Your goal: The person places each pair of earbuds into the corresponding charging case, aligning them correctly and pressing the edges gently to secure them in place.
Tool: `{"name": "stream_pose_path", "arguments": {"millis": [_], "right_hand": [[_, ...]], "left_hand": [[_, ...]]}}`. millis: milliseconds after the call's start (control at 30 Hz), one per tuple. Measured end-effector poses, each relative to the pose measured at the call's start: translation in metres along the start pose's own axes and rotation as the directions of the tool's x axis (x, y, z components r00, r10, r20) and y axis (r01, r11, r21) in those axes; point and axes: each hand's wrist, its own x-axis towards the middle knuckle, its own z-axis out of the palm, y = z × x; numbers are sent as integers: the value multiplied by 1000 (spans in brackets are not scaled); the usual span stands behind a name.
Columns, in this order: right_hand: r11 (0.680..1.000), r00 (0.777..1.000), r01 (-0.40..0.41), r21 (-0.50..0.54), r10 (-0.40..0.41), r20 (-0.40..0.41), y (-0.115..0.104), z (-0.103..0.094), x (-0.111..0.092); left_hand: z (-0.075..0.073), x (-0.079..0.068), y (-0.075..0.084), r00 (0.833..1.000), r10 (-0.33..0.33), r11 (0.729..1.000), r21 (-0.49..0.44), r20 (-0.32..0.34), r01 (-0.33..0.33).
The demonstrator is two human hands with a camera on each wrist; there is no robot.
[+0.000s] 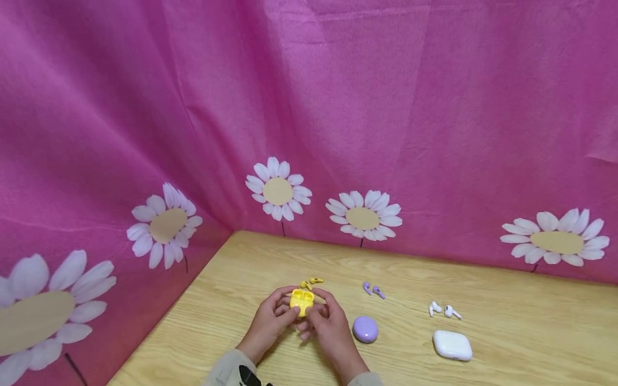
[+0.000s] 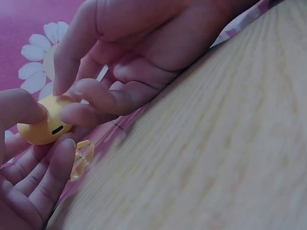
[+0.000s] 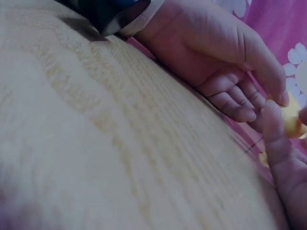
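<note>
A rounded yellow plastic case (image 1: 301, 306) (stemmed yellow earbuds (image 1: 316, 280) at one o'clock) is pinched by left hand (image 1: 272, 317) and right hand (image 1: 331, 324).

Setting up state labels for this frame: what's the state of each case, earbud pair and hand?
Yellow case: open, looks empty
Yellow earbuds: loose on table
Purple case: closed
Purple earbuds: loose on table
White case: closed
White earbuds: loose on table
Left hand: gripping yellow case
Right hand: gripping yellow case
</note>
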Motion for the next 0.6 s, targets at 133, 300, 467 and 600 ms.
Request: {"name": "stream_pose_path", "arguments": {"millis": [133,300,467,600], "right_hand": [[996,992,54,-66,-61,-113,-1,0,3],[954,936,115,-278,-198,-291,1,-2,13],[886,876,138,-443,-318,-363,5,-9,27],[855,892,107,-507,-308,-331,5,-13,35]], "left_hand": [[1,1,2,1000,-22,1000,-15,-10,22],[-1,2,2,999,-27,999,-18,-38,27],[-1,3,1,998,-36,999,-34,-46,34],[0,4,0,998,-53,998,-39,-45,51]]}}
